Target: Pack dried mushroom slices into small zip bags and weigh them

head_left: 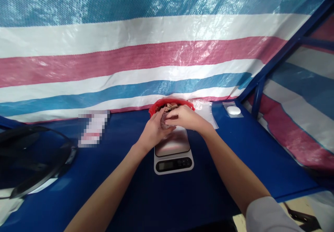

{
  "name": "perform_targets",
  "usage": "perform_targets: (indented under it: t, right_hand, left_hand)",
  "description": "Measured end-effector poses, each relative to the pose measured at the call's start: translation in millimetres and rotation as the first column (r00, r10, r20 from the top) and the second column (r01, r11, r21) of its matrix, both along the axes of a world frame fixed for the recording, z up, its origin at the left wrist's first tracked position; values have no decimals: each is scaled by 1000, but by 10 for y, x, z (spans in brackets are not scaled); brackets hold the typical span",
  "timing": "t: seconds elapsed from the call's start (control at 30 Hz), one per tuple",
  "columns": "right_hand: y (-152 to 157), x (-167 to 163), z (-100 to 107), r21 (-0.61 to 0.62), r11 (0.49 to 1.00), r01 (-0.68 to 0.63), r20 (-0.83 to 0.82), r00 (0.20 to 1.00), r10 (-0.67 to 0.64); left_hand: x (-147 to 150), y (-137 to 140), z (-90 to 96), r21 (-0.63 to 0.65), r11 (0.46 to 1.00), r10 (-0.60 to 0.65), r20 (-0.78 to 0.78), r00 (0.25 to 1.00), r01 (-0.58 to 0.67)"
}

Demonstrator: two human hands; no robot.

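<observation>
Above the kitchen scale, my left hand is curled round a small clear plastic bag. My right hand reaches in from the other side, its fingers bent together at the bag's mouth. Whatever those fingers pinch is hidden. Just behind both hands lies an open red bag, holding brown dried-looking pieces whose kind I cannot make out. The scale is white with a metal plate and a dark display strip facing me.
Clear plastic bags lie right of the red bag. A white oval case rests on another clear bag. At left are a blurred-out packet and a black ring-shaped object. Striped sheeting hangs behind the blue table.
</observation>
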State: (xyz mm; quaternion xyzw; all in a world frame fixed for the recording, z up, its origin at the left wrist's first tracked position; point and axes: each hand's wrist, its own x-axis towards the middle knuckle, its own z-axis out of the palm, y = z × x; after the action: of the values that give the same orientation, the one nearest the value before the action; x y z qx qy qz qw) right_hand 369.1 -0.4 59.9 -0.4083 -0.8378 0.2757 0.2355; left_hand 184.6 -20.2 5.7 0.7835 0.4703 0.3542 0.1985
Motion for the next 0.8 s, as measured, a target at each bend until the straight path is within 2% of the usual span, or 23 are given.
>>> perform_targets:
  t: [0.17,0.33,0.5,0.63,0.8]
  right_hand:
    - [45,59,-96,-21,999,-27,-201,979,23]
    - [93,152,-151,-134,986,-99,-449,893,29]
    - [117,232,-135,-176,981,-87,-549,836,-24]
    - [152,285,-159,-179,983,-35,-579,812,-76]
    - [221,344,-224,-169,986,5,-581,807,-104]
  left_hand:
    - [-23,14,22,-23,1000,13,-21,1000,-13]
    - [-124,30,213,-174,985,-22,-86,996,7]
    - [-269,74,350,-344,938,-96,-155,983,37]
    - [-354,96,376,-455,885,-96,33,995,101]
    - [-410,124,375,-534,832,-2,272,962,152]
